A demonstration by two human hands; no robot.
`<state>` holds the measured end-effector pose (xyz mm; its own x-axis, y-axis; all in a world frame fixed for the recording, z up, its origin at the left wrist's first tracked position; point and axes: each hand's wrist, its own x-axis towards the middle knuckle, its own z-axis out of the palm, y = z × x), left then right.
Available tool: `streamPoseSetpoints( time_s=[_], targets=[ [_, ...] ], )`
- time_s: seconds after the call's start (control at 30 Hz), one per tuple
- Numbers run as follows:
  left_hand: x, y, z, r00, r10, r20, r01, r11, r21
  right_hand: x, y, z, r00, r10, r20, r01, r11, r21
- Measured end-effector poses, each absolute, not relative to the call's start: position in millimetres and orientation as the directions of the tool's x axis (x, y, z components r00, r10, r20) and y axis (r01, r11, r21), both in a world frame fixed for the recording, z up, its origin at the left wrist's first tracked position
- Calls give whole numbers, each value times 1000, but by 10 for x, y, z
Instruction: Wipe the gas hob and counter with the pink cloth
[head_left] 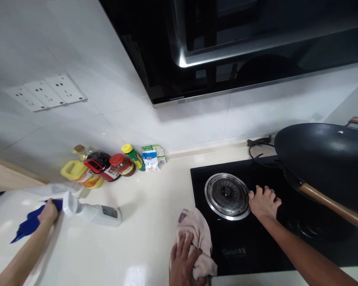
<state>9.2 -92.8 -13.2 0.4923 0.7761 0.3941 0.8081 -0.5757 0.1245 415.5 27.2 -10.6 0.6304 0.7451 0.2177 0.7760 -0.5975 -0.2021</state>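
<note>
My left hand (183, 264) grips a crumpled pale pink cloth (197, 230), which lies over the left front edge of the black gas cooktop (235, 260) and the white counter. With fingers spread, my right hand (265, 202) rests on the cooktop, its thumb by the silver rim of the round burner (226, 194). No object shows in that hand. At the far left, another person's hand (48, 211) presses a dark blue cloth (31, 226) near the counter's raised edge. Beside it a white spray bottle (98, 213) lies on its side.
A large black wok (325, 155) with a wooden handle (334, 204) sits over the right burner. A black pan support (259, 143) leans at the back. Along the wall stand an oil jug (86, 174), a red-lidded jar (123, 166) and seasoning packets (150, 159). A range hood (241, 43) hangs overhead.
</note>
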Motion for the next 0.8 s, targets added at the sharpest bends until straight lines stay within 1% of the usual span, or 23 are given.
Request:
streamPoseSetpoints(
  time_s=[0.13, 0.27, 0.37, 0.53, 0.67, 0.8],
  targets=[
    [272, -663, 172, 439, 857, 269, 850, -493, 183, 4163, 264, -128, 622, 745, 240, 783, -590, -199],
    [235, -501, 273, 373, 907, 198, 891, -409, 198, 4182, 251, -165, 619, 744, 253, 785, -581, -214],
    [9, -501, 274, 301, 933, 197, 929, -334, 162, 4194, 245, -177, 619, 745, 249, 785, -582, -211],
    [-620, -655, 253, 48, 976, 210, 993, -69, 94, 4200, 238, -166, 615, 749, 245, 788, -581, -204],
    [-1028, -917, 151, -130, 969, 212, 990, 116, 75, 4205, 235, -165, 627, 747, 221, 778, -587, -221],
    [-1144, -1199, 28, -220, 943, 249, 975, 207, 77, 4207, 233, -185, 623, 750, 224, 782, -582, -224]
  ],
)
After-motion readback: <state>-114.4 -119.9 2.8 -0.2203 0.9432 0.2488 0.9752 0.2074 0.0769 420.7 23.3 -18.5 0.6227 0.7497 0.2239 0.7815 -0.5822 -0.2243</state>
